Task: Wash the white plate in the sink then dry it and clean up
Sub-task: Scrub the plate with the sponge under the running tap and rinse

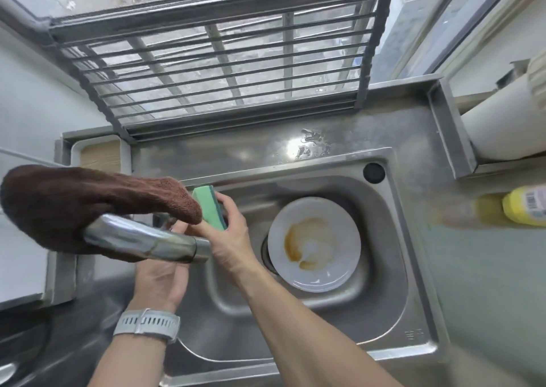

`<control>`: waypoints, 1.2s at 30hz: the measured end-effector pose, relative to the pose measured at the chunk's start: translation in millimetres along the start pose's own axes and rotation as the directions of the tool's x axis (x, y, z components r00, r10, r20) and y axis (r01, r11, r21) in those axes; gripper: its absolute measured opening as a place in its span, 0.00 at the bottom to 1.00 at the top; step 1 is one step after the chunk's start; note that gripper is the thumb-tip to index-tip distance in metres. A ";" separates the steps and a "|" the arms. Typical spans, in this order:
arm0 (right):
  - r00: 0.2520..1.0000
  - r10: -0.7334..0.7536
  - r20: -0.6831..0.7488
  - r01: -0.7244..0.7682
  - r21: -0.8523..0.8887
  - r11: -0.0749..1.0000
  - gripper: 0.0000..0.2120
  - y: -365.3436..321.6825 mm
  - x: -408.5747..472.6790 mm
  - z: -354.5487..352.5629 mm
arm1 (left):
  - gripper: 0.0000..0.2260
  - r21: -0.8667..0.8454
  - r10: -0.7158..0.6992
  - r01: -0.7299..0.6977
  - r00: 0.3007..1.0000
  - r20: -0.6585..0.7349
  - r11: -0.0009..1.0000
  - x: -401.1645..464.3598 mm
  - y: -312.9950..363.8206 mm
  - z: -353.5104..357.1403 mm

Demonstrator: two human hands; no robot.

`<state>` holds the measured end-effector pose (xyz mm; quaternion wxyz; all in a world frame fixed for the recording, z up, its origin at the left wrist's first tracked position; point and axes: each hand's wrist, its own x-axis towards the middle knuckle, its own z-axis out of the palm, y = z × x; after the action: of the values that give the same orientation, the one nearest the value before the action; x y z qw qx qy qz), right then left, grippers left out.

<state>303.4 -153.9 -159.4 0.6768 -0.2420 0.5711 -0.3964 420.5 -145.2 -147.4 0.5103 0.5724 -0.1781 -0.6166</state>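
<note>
A white plate (pixel 322 238) with a brown stain lies in the steel sink (pixel 381 271), over the drain. My right hand (pixel 229 236) is shut on a green sponge (pixel 208 206), held upright at the sink's left side. My left hand (pixel 161 280) sits just below the chrome tap spout (pixel 141 238), palm up with fingers apart; the spout hides its fingertips. A brown cloth (pixel 74 197) is draped over the tap.
A yellow bottle (pixel 524 206) lies on the counter at right. A white tray (pixel 99 153) stands behind the tap at left. A folded wire rack (pixel 221 61) leans against the window behind the sink. A white pipe (pixel 502 126) runs at far right.
</note>
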 end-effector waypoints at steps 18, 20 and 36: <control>0.988 0.096 -0.120 -0.062 0.257 0.964 0.26 10.8 -11.1 18.8 | 0.47 0.103 -0.043 0.045 0.999 -0.026 0.994 5.4 2.0 -11.2; 0.982 0.151 -0.114 -0.107 0.327 0.939 0.26 15.4 -14.2 19.4 | 0.52 0.100 -0.035 0.042 0.997 -0.074 0.994 2.2 -0.3 -10.6; 0.918 0.229 -0.322 -0.386 -0.608 0.694 0.27 33.5 -48.2 -194.1 | 0.31 0.789 -0.438 0.427 0.870 -0.226 0.441 -11.6 -167.5 -0.1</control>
<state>123.1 -71.4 -202.2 0.5360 -0.3199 0.7778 -0.0732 347.3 -65.9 -276.0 0.0098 0.7640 -0.2940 -0.5743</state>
